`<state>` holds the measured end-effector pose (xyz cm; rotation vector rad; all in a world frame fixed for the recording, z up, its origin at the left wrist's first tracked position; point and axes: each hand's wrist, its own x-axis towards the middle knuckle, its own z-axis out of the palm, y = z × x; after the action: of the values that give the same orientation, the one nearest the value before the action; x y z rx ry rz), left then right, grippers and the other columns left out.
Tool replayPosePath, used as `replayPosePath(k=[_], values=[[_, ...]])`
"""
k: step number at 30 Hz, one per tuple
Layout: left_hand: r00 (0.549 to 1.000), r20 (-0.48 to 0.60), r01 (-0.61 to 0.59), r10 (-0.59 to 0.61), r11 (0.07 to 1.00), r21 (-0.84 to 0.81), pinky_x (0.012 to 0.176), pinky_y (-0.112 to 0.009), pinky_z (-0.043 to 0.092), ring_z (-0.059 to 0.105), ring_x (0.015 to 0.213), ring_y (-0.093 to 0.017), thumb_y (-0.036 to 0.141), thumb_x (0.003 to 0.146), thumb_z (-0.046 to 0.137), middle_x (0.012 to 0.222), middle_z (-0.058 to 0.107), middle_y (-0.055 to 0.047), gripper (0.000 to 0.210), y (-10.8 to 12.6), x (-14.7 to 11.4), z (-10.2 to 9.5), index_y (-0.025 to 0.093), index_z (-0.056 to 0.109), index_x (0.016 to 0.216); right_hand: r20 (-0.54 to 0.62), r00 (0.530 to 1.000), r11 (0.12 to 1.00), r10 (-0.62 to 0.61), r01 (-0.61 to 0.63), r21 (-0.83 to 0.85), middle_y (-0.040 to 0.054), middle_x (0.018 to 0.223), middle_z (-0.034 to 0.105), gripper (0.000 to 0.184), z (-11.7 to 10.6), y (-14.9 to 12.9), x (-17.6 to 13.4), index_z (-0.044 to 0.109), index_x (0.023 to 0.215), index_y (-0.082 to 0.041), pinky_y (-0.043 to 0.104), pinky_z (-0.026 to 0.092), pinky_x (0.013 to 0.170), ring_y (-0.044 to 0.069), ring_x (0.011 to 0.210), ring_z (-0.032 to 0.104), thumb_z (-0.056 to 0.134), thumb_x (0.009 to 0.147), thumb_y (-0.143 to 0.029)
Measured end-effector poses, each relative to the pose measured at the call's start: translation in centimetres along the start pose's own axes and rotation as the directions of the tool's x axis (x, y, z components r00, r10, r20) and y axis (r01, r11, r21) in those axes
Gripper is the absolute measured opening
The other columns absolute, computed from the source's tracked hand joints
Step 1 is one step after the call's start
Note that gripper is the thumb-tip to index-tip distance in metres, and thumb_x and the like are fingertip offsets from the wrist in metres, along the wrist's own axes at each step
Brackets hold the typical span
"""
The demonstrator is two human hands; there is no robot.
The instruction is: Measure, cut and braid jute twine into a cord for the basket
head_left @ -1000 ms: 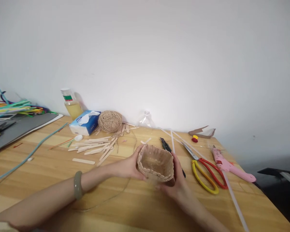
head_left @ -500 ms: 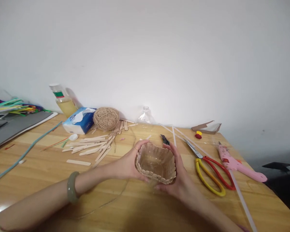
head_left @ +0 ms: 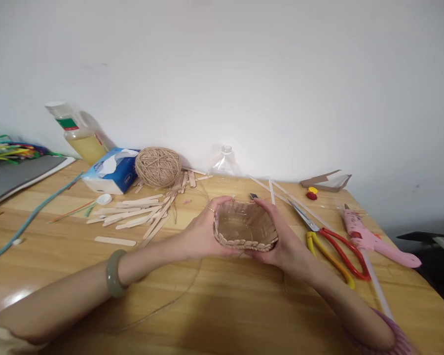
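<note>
A small squarish container [head_left: 244, 229] with a see-through plastic inside and a rim of wooden craft sticks is held at the middle of the table, its open top tilted toward me. My left hand [head_left: 203, 229] wraps round its left side, fingers along the wall and thumb low. On the opposite side my right hand [head_left: 284, 236] grips it in the same way. The outer wall is mostly hidden by the hands. Just behind the right fingers, part of a black utility knife [head_left: 254, 196] shows. A thin twine strand [head_left: 170, 303] trails on the table below.
Left lie loose craft sticks [head_left: 144, 209], a twine ball [head_left: 158, 166], a tissue pack [head_left: 113, 170] and a bottle [head_left: 79, 135]. A cut bottle top [head_left: 225, 161] stands by the wall. Right are scissors [head_left: 329, 241], a pink glue gun [head_left: 373, 241] and a glue stick [head_left: 377, 286].
The view has shifted slightly. Both hands have tipped and turned the container a little, so its far inner wall and bottom show differently. The grip is kept, and the right hand now covers more of the knife.
</note>
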<state>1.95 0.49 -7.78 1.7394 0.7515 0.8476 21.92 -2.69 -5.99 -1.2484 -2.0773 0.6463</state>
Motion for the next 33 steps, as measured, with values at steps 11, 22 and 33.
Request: replayPosePath(k=[11, 22, 33], values=[[0.995, 0.100, -0.021, 0.030, 0.996, -0.089, 0.102, -0.042, 0.026, 0.032, 0.125, -0.026, 0.025, 0.053, 0.078, 0.137, 0.027, -0.017, 0.115, -1.6, -0.3, -0.8, 0.023, -0.002, 0.136, -0.012, 0.997, 0.975, 0.071, -0.067, 0.210, 0.0139, 0.139, 0.019, 0.105, 1.3, 0.6, -0.8, -0.005, 0.135, -0.021, 0.039, 0.026, 0.104, 0.024, 0.128, 0.025, 0.070, 0.063, -0.038], [0.987, 0.137, -0.075, 0.083, 0.995, -0.064, 0.101, -0.042, 0.027, 0.039, 0.120, -0.028, 0.028, 0.053, 0.077, 0.128, 0.044, -0.015, 0.087, 2.1, -1.3, -1.5, 0.016, 0.034, 0.128, -0.037, 0.992, 0.889, 0.121, -0.092, 0.450, 0.0103, 0.120, 0.050, 0.068, 0.6, -2.7, -1.1, 0.038, 0.119, -0.018, 0.039, 0.038, 0.095, 0.025, 0.110, 0.047, 0.072, 0.063, -0.038], [0.992, -0.018, 0.107, -0.122, 0.921, -0.375, 0.093, -0.046, 0.037, 0.043, 0.114, -0.030, 0.034, 0.050, 0.078, 0.126, 0.043, -0.016, 0.091, 4.8, -3.1, 0.0, 0.017, 0.028, 0.124, -0.071, 0.968, 0.743, 0.242, -0.138, 0.654, 0.0107, 0.125, 0.047, 0.064, 1.9, -5.0, -1.2, 0.039, 0.123, -0.019, 0.044, 0.038, 0.096, 0.027, 0.116, 0.044, 0.058, 0.071, -0.053]])
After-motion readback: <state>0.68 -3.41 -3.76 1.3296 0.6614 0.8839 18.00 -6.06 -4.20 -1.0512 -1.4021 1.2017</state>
